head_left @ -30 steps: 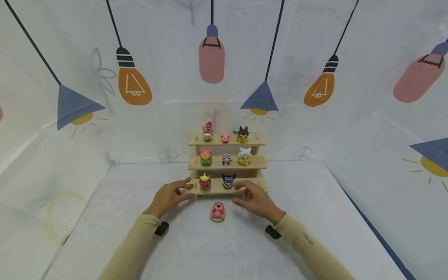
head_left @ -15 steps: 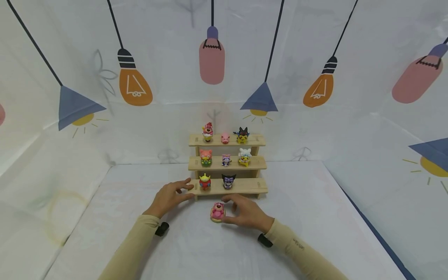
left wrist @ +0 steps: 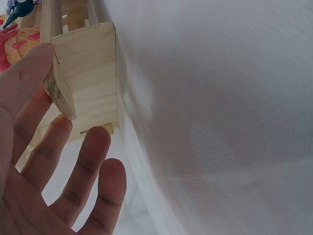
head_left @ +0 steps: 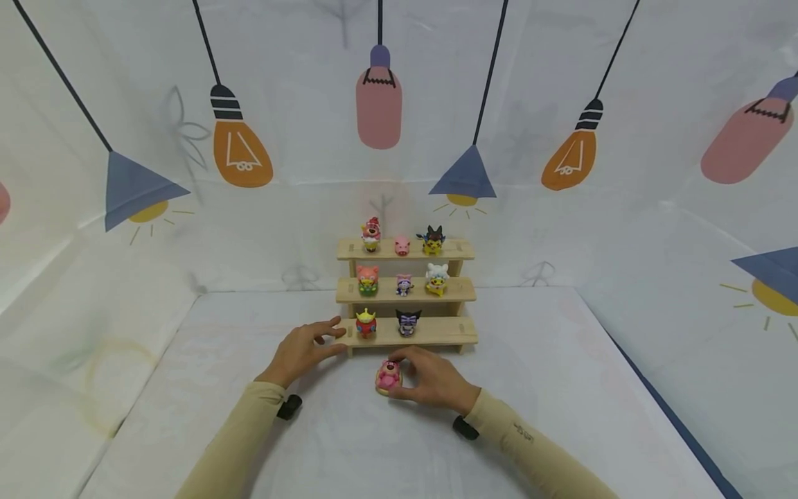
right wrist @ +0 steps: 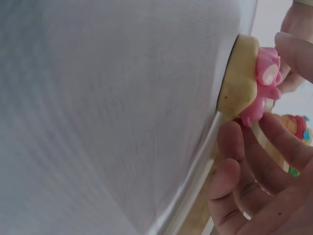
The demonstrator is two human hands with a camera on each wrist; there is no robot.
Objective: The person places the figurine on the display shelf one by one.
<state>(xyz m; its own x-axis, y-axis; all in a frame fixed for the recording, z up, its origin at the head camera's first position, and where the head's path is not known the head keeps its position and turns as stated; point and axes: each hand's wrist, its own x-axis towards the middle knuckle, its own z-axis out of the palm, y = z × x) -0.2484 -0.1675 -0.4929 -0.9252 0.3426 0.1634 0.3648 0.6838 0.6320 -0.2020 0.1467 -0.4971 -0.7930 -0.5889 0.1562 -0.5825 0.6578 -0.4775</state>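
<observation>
A pink bear figurine [head_left: 387,378] on a yellow base stands on the white table just before a three-tier wooden display shelf [head_left: 445,331]. My right hand [head_left: 436,381] pinches it, thumb at the front and fingertips at the back. In the right wrist view, the yellow base [right wrist: 239,78] is close against the table surface. My left hand [head_left: 298,355] holds the left end of the bottom tier between thumb and fingers; in the left wrist view, the thumb is at the board's edge and the last two fingers extend free of it.
On the bottom tier stand a red-and-green figurine [head_left: 366,324] and a black-eared figurine [head_left: 408,323]. Several more figurines fill the two upper tiers, including a small pink pig [head_left: 402,246]. A white sheet printed with lamps [head_left: 379,107] hangs behind the table [head_left: 530,346].
My right hand has moved down and left from beside the black-eared figurine to the pink bear figurine and closed on it. My left hand stays at the shelf end.
</observation>
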